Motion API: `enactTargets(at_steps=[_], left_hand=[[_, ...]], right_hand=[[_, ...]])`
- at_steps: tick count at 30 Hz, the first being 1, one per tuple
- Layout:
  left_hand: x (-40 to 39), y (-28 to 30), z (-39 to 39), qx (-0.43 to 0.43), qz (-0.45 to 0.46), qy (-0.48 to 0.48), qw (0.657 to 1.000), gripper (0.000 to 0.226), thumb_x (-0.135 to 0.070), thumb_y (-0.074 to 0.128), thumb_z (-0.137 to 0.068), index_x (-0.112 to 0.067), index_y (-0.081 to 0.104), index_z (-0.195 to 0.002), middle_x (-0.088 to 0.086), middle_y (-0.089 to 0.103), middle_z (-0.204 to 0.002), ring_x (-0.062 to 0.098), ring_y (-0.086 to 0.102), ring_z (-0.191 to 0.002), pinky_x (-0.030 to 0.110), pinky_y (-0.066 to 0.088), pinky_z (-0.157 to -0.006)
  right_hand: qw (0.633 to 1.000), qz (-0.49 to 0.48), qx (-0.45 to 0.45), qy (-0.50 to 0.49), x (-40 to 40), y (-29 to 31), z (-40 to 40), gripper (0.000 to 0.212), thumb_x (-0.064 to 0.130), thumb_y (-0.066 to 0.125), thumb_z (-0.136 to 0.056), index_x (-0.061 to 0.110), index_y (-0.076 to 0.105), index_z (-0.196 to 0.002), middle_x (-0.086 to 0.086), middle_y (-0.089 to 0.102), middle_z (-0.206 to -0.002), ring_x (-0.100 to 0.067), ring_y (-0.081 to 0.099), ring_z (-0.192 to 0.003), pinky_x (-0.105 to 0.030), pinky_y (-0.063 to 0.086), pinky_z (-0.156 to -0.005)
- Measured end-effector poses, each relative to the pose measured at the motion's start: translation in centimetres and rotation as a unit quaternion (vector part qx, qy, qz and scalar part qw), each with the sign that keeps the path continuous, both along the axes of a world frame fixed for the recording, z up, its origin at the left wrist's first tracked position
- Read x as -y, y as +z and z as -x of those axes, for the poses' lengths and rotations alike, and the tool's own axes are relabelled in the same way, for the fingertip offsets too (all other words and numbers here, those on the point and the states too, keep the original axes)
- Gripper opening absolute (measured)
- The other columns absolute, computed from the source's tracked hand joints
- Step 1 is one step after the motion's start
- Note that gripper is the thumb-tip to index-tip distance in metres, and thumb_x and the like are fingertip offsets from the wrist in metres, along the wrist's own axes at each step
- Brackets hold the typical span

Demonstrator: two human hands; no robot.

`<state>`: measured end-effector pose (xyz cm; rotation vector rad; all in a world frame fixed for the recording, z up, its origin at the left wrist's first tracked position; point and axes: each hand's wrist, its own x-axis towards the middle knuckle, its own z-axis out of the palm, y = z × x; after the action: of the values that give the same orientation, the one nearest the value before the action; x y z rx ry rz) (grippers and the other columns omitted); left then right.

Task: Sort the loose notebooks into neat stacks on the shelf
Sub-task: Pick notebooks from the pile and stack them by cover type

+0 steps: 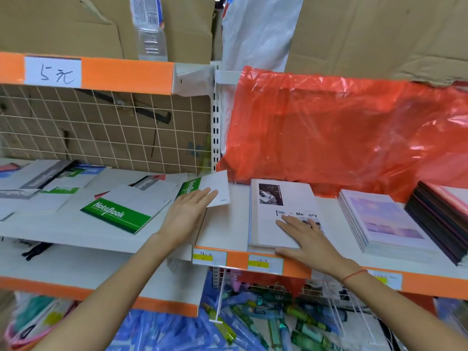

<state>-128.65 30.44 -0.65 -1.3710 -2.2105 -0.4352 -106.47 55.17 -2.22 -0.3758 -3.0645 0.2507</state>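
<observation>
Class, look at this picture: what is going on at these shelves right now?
A person is tidying notebooks on a shop shelf. The left hand lies flat on a green-and-white notebook at the edge of a loose scatter of notebooks. The right hand rests flat on a white stack near the shelf's front. Further right stand a pastel stack and a dark stack. The scatter on the left is not yet sorted.

Shop: price tag [53, 72], stocked shelf [228, 259].
</observation>
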Motion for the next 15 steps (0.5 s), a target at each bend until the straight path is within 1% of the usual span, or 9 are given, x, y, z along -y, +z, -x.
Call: enactTargets(at_steps=[6,11,15], left_hand=[[-0.01,0.11,-0.19,0.001,-0.006,0.006,1.0,0.083,0.022,0.068,-0.051,-0.012,0.059,-0.126,0.012,0.064,-0.122,0.035,0.064,-0.103,0.044,0.053,-0.077],[-0.24,0.07,-0.2,-0.001,-0.005,0.004,1.0,0.08,0.02,0.069,-0.052,-0.011,0.061,-0.125,0.012,0.064,-0.121,0.035,0.065,-0.101,0.044,0.053,-0.077],[-0.67,0.27,-0.21,-0.003,-0.009,0.003,1.0,0.078,0.02,0.069,-0.054,-0.01,0.061,-0.125,0.013,0.064,-0.121,0.035,0.065,-0.102,0.045,0.053,-0.078]], right_hand=[[0.999,-0.038,-0.016,0.003,0.28,-0.25,0.0,0.112,0.093,-0.008,-0.058,0.034,0.021,-0.149,0.013,0.014,-0.157,-0.006,0.009,-0.145,-0.041,0.0,-0.118],[1.0,-0.023,-0.01,-0.001,0.3,-0.11,0.41,0.114,0.094,-0.009,-0.055,0.036,0.019,-0.149,0.014,0.01,-0.157,-0.005,0.006,-0.144,-0.04,-0.004,-0.117],[1.0,-0.015,-0.005,-0.004,0.37,0.05,0.43,0.117,0.095,-0.01,-0.052,0.036,0.018,-0.149,0.014,0.009,-0.158,-0.005,0.004,-0.145,-0.041,-0.005,-0.117]])
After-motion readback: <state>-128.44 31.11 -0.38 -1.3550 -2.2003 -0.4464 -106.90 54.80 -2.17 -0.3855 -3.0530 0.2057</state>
